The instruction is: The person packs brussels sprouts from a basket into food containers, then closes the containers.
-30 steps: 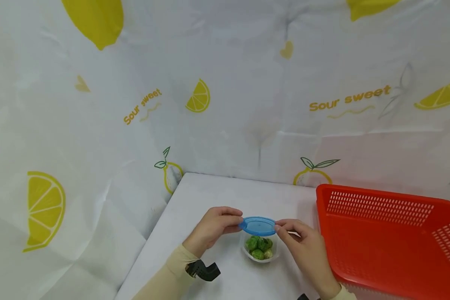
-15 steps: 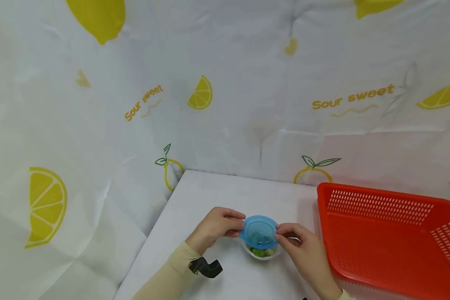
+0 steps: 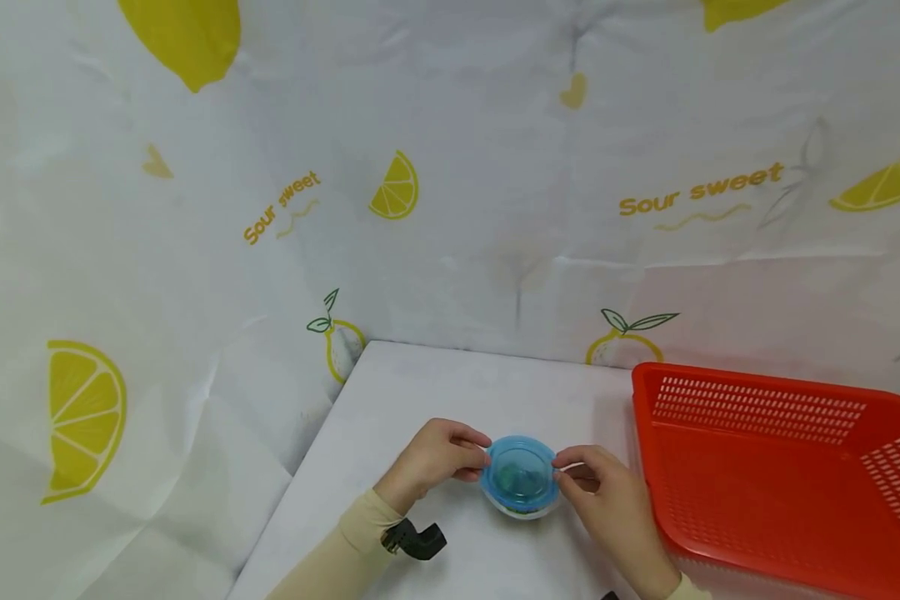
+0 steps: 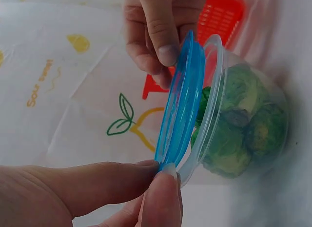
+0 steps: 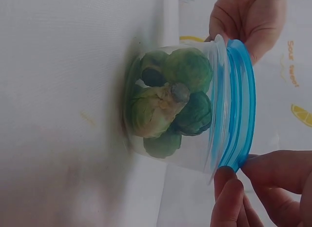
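A clear plastic container with several Brussels sprouts in it stands on the white table. Right at its mouth is a translucent blue lid, tilted against the rim, with a narrow gap showing in the left wrist view. My left hand pinches the lid's left edge between thumb and fingers. On the opposite edge, my right hand pinches the lid in the same way. From the head view the lid hides most of the sprouts.
A red plastic basket with slotted walls stands to the right, close to my right hand. Behind and left of the table hangs a white cloth printed with lemons.
Both hands have lowered the blue lid from above the container onto its rim area, and its top has tipped toward level. The sprouts, visible before, are now mostly covered.
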`<state>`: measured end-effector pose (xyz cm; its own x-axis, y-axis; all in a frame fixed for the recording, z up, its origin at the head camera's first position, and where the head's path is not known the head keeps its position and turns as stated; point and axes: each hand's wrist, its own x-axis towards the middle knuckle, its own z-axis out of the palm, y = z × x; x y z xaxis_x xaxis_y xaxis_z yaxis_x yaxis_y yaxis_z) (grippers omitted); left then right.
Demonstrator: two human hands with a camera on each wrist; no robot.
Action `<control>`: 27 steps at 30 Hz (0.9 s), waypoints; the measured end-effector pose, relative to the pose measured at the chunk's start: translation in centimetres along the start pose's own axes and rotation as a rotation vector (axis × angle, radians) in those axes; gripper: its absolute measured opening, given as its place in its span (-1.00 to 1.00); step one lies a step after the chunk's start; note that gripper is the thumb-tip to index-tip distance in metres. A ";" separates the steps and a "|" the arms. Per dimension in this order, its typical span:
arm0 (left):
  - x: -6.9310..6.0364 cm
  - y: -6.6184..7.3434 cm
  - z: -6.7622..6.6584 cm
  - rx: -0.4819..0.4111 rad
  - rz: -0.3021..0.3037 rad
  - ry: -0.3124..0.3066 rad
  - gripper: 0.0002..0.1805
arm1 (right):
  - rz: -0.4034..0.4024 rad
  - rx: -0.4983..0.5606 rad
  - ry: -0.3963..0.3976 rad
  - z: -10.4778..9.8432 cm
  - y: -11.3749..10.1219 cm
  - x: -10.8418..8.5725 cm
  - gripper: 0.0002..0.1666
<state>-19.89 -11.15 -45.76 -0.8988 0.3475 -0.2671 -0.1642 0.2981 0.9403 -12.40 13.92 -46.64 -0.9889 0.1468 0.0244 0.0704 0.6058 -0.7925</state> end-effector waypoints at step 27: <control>0.2 -0.2 -0.4 0.050 -0.041 -0.092 -0.71 | 0.214 0.053 -0.193 0.6 0.9 1.0 -0.50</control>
<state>-20.25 -11.51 -45.93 -0.8501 0.4139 -0.3257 -0.1778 0.3567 0.9172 -13.40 14.11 -47.72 -0.9593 0.1121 -0.2590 0.2780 0.5347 -0.7980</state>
